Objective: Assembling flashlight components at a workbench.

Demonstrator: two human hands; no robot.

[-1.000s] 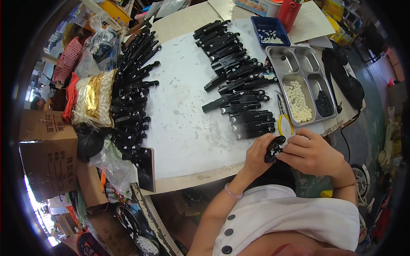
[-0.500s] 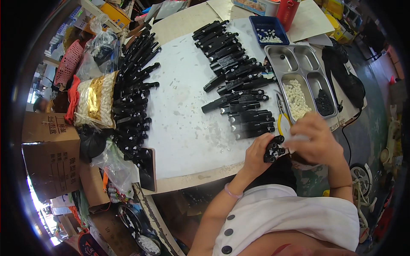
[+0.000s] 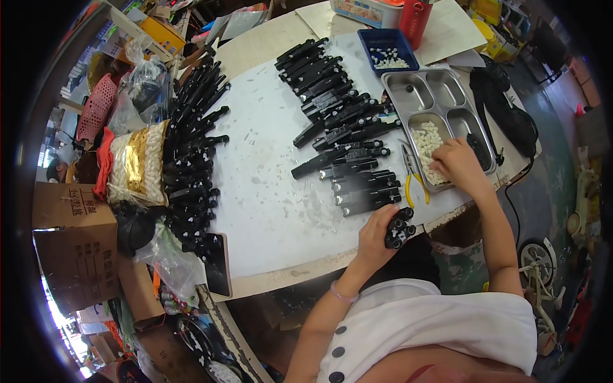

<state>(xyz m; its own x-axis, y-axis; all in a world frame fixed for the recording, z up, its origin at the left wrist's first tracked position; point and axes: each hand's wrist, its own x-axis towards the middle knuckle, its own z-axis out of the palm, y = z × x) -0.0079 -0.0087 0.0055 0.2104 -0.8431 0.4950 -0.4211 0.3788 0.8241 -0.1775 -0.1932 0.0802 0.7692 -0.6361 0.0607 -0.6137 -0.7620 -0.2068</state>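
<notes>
My left hand [image 3: 375, 237] grips a small bundle of black plastic parts [image 3: 400, 228] with round ends, just off the table's near edge. My right hand [image 3: 461, 166] reaches into a metal compartment tray [image 3: 440, 110], its bent fingers down among small cream-white pieces [image 3: 426, 137]. Whether a piece sits between those fingertips cannot be made out. Small black pieces [image 3: 476, 150] lie in the compartment beside it. Yellow-handled pliers [image 3: 410, 188] rest between the tray and a long row of similar black parts [image 3: 348, 118].
Another row of black parts [image 3: 191, 147] lines the table's left side, by a bag of white pieces [image 3: 137, 163] and a phone [image 3: 218, 265]. Behind the tray stand a blue bin [image 3: 389, 39] and a red cylinder [image 3: 415, 22]. A black pouch [image 3: 507, 112] lies right of the tray.
My right hand has left the black parts in my left hand and moved up into the tray's cream-white pieces. My left hand keeps its grip. The whole view has shifted slightly.
</notes>
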